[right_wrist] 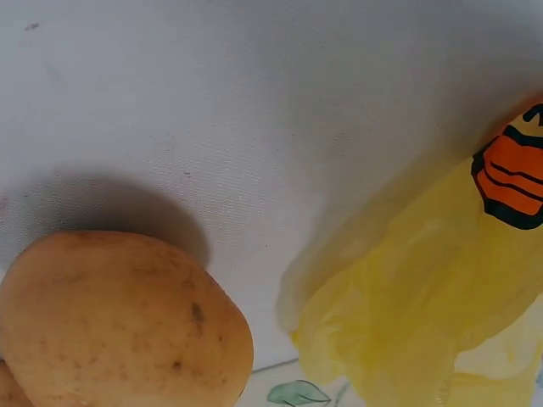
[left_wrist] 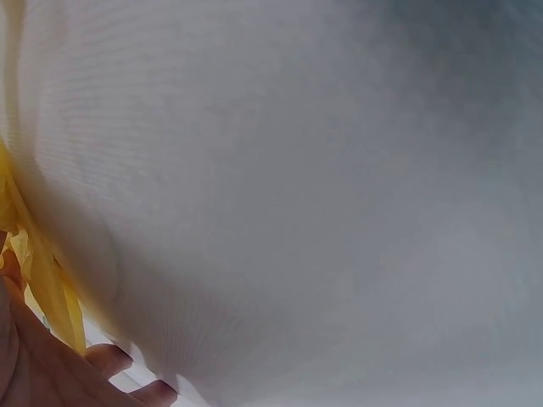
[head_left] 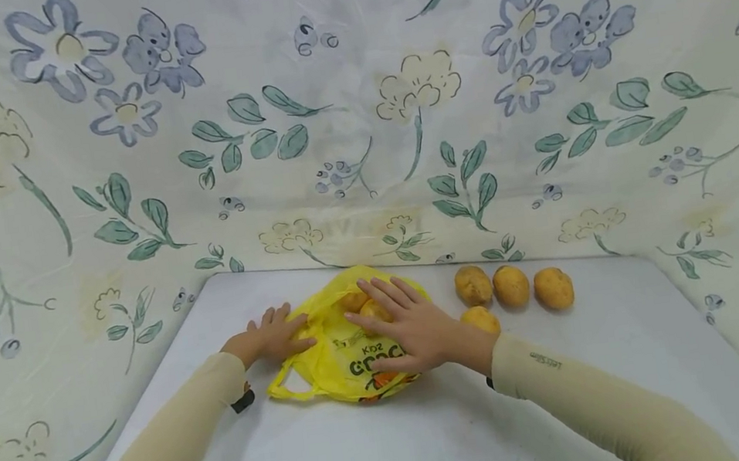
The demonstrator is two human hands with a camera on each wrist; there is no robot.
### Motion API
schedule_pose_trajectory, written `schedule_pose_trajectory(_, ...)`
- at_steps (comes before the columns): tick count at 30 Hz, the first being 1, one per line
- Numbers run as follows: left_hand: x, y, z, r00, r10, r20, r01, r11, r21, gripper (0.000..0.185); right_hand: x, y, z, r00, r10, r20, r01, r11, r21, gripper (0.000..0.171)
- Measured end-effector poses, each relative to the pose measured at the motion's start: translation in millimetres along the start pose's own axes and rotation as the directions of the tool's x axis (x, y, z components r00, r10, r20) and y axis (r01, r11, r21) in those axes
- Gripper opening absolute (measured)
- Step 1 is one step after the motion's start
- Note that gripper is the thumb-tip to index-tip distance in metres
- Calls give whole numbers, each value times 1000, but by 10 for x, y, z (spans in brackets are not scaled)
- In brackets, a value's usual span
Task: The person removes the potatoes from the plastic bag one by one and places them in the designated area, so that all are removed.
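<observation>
A yellow plastic bag (head_left: pixel 331 368) with dark lettering lies on the table, its mouth toward the back. Potatoes (head_left: pixel 353 302) show inside it, partly covered by the right hand. That right hand (head_left: pixel 417 329) is spread flat over the bag, fingers extended across the potatoes. At the bag's left side the left hand (head_left: pixel 276 336) touches the plastic with its fingers spread. In the left wrist view, part of the left hand (left_wrist: pixel 51 369) appears beside the yellow plastic (left_wrist: pixel 51 292). The right wrist view shows the bag (right_wrist: pixel 399 314), but not the right hand.
Right of the bag, several loose potatoes (head_left: pixel 512 286) lie on the white table (head_left: pixel 371 456). One potato (head_left: pixel 481 318) is close beside the right wrist; a large potato (right_wrist: pixel 127 322) fills the right wrist view's lower left. Flower-patterned cloth (head_left: pixel 345 148) surrounds the table's back and sides.
</observation>
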State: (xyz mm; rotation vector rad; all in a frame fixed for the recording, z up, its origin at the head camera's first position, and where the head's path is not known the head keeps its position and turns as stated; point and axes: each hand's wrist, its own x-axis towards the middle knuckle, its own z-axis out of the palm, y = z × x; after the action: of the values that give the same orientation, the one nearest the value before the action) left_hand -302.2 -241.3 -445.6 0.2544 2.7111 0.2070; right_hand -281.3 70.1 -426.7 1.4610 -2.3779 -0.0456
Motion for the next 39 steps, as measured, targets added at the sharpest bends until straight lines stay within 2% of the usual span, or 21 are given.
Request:
schedule_pose_trajectory(6,7,-1,7,1000,-7,6,7,1000,8,76,30,-5,49,997,39,61,-39,999,-1,79)
schedule_pose_trajectory(12,1,2,-22,1000,-8,11,9,1000,-3,77,84,22,102,995,63,80,-62,998,-14,79)
schedule_pose_trajectory(19,7,-31,9,1000,-13,0,13,1000,-3,77,145,-47,83,986,86,145,-97,993,72,80)
schedule_pose_trajectory(23,28,-40,21,1000,-7,0,7,1000,5,77,157,-96,55,979,65,196,-87,991,106,80)
schedule_pose_trajectory(28,62,-45,39,1000,0,-3,0,1000,13,77,158,-109,95,975,28,219,-59,988,140,81)
schedule_pose_trajectory(39,64,-56,39,1000,4,-11,-4,1000,12,79,165,-128,106,957,18,288,-71,982,174,77)
